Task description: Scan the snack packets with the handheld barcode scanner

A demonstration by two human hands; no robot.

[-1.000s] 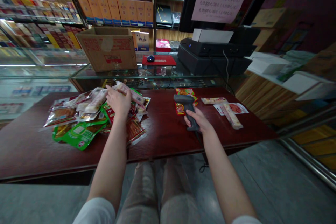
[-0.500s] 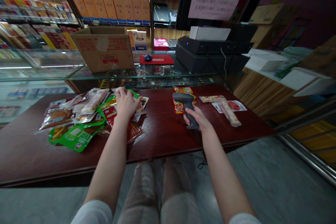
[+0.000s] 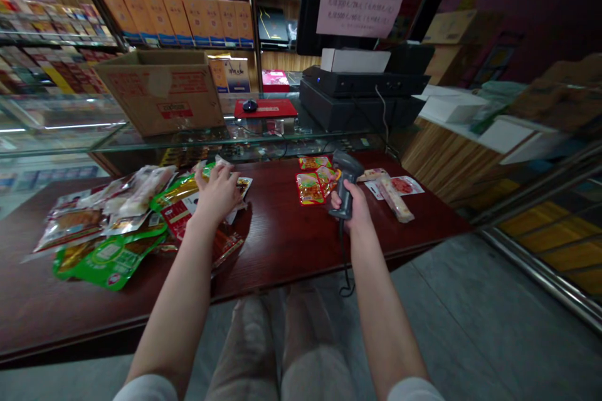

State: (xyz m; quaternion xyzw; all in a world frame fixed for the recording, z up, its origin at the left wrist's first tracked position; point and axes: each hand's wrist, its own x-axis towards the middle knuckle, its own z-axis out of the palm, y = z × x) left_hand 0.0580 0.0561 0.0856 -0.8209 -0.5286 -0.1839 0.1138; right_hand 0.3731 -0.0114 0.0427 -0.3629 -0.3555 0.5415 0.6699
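My right hand is wrapped round the handle of a dark grey barcode scanner, held up over the table with its cord hanging down. Just left of the scanner lie several small red-and-yellow snack packets. My left hand rests palm down over the pile at the left, fingers apart and slightly bent. Beneath it are a red snack packet and part of a green one. Further left in the pile are a green pouch and clear vacuum packs. My left fingertips partly hide what lies under them.
On the dark red table, wrapped bars and a meat packet lie at the right. Behind, a glass counter bears an open cardboard box, a mouse on a red pad, and a black cash drawer.
The scanner has lifted and turned, its head moving away from the red-and-yellow packets toward the right. My left hand's fingers have shifted over the pile. The view has swung slightly right.
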